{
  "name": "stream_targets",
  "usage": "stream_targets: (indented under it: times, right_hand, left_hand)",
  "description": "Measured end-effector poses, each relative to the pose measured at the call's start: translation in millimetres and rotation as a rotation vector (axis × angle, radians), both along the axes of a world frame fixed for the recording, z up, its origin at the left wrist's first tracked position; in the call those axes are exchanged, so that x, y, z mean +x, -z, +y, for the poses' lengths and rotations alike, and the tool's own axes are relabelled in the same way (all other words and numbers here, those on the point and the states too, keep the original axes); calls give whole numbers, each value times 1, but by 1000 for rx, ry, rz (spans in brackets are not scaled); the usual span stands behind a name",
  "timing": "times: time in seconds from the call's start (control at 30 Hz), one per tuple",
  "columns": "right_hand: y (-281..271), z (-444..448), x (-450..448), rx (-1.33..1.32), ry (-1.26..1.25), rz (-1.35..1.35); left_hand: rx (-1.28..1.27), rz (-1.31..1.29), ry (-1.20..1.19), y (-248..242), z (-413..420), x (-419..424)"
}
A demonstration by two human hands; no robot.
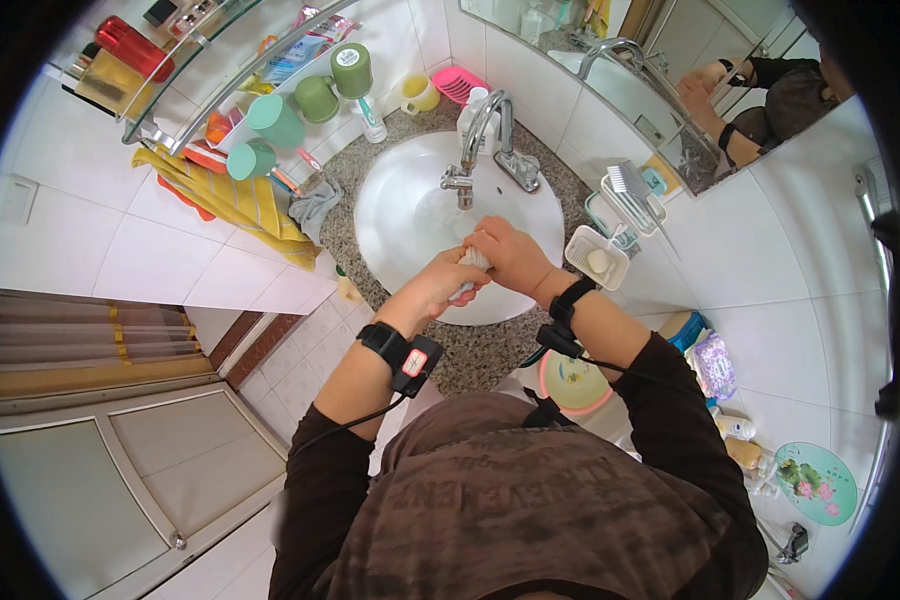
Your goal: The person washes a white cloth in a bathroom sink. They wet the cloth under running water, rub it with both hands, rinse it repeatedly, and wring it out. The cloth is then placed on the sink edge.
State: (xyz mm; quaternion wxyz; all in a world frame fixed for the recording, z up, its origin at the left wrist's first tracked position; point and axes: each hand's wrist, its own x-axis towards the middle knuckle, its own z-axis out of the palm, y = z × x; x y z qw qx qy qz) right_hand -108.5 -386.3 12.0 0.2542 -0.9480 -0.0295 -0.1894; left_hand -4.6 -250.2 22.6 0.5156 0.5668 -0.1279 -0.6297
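Observation:
Both my hands grip a bunched, light-coloured cloth above the front part of a white washbasin. My left hand is closed around its lower end. From the upper right, my right hand clasps the other end, its fingers curled over the top. Only a short twisted stretch of the cloth shows between the hands; the rest is hidden by my fingers. A chrome tap arches over the basin just beyond my hands. Whether water runs from it I cannot tell.
A speckled granite counter surrounds the basin. Left stand green cups, a grey cloth and a hanging yellow towel. At right are a soap dish and a rack with a comb. A pink-rimmed basin lies below.

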Motion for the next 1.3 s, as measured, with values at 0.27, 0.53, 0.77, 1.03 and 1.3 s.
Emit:
stream_targets:
  times: [0.27,0.53,0.77,1.03,1.3]
  right_hand:
    - [-8,8,28,-116,136,397]
    - [19,5,45,103,215,494]
    - [30,1,48,205,188,504]
    - [16,-5,17,778,125,472]
    - [-19,-10,-20,1322,29,388]
  left_hand:
    - [42,-1294,126,11,-3,10]
    - [126,-1495,272,17,-11,20]
    - [-24,-1608,213,26,-11,24]
    - [-154,-1475,33,26,0,23]
    - [-217,-789,-58,-2,18,0]
